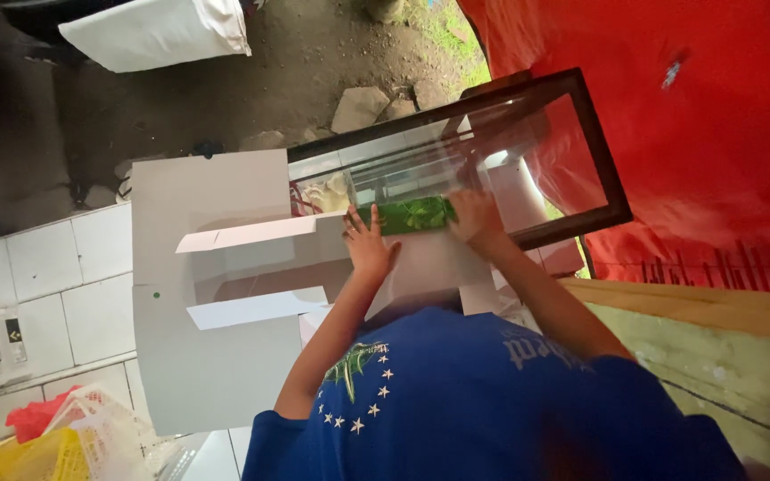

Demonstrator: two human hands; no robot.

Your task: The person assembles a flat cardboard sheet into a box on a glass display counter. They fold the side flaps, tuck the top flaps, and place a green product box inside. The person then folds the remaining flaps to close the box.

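Over white box (216,267), hands (369,242) on green strip (410,215)

Glass tank (528,151): clear panes, dark brown-black frame. Green strip (407,216) with a leafy plant pattern lies against its near pane, between the left hand (369,245) and the right hand (477,216).

Cardboard box (198,294): pale grey-white, flaps white, one small green dot on its left panel.

Shirt (483,410): deep blue, with a green leaf print, a ring of small white stars and faint grey lettering.

Tarpaulin (706,116): bright red, one pale scuff.

Tiled surface (55,294): white tiles, grey grout.

Plastic bags (55,436): yellow, red, and translucent white.

Sack (158,31): white.

Ground (296,80): brown earth, grey stones, a patch of green grass.

Plank (715,307): yellowish wood.
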